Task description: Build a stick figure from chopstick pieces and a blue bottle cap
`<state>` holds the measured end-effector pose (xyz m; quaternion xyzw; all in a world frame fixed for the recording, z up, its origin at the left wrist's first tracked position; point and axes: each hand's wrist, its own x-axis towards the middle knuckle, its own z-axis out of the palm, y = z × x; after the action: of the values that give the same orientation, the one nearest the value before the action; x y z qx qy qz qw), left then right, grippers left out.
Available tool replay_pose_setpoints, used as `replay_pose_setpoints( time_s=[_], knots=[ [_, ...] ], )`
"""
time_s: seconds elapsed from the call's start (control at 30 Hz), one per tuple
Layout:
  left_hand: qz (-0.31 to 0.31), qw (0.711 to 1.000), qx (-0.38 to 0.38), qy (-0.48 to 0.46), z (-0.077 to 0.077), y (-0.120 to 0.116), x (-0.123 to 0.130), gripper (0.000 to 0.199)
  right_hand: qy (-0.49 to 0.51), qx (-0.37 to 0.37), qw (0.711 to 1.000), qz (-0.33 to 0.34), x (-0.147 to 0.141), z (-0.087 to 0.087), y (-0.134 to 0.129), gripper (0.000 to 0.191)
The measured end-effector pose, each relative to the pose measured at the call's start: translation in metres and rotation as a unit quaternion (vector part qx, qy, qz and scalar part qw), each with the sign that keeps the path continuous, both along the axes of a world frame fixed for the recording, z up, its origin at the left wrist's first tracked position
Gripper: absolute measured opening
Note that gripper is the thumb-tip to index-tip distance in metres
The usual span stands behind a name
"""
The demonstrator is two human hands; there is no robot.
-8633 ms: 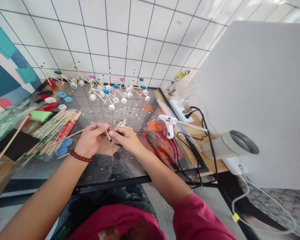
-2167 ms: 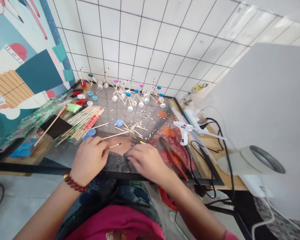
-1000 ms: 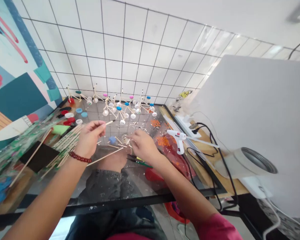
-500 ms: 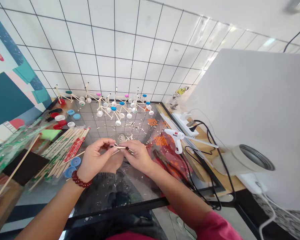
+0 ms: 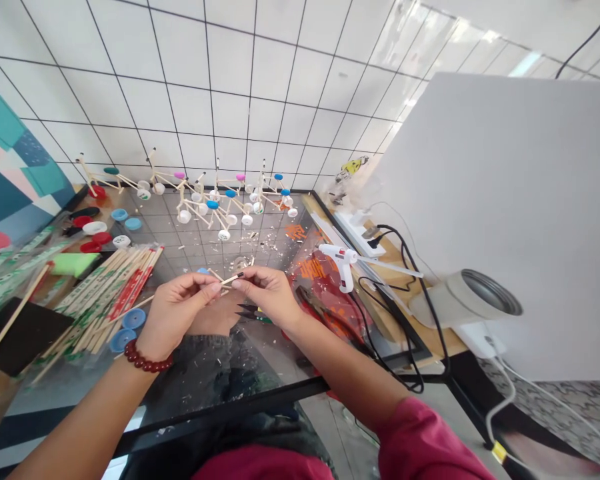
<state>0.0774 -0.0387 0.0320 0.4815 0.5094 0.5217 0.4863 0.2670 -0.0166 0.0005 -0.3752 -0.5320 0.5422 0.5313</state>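
My left hand [image 5: 177,308] pinches one end of a short pale wooden stick [image 5: 231,279]. At the stick's other end, which has a black tip, the thumb and forefinger of my right hand [image 5: 271,297] are closed on it. More thin sticks [image 5: 216,274] lie just behind the fingertips, and a bit of a blue cap [image 5: 203,271] shows there. Dark-bladed snips [image 5: 253,313] with a touch of green lie under my right hand, their handles partly hidden. Small bicycle-like models [image 5: 223,207] made of sticks and bottle caps stand along the back.
To the left lie wrapped chopsticks [image 5: 115,287], blue caps [image 5: 134,318], a green block [image 5: 75,264] and a black pad [image 5: 23,333]. On the right are a glue gun [image 5: 341,263], pliers [image 5: 320,310], cables, a power strip [image 5: 363,233] and a pale cylinder [image 5: 445,300]. Scraps litter the glass tabletop [image 5: 180,387].
The view has shifted, so the scene sits further left. The stick is now tilted, black tip up at the right hand, and the snips beneath have come into sight.
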Motion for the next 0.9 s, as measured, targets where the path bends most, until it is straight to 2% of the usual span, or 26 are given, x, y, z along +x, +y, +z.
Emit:
replay_pose_setpoints(
  time_s=[0.33,0.47,0.57,0.9],
  knots=[
    [-0.012,1.0,-0.005,-0.02,-0.001,-0.001,0.001,0.046,0.0,-0.014,1.0,-0.01,0.002,0.005,-0.001,0.032],
    [0.012,0.999,-0.039,-0.031,-0.005,0.001,-0.001,0.057,0.019,-0.02,0.999,-0.023,0.0,0.003,0.003,0.031],
    [0.011,0.998,-0.034,-0.046,-0.01,0.006,-0.003,0.061,0.027,-0.017,0.999,-0.026,-0.001,-0.002,0.009,0.033],
    [0.034,0.998,-0.014,-0.044,-0.013,0.008,-0.01,0.052,0.017,-0.019,1.0,-0.008,-0.001,-0.008,0.011,0.046]
  ],
)
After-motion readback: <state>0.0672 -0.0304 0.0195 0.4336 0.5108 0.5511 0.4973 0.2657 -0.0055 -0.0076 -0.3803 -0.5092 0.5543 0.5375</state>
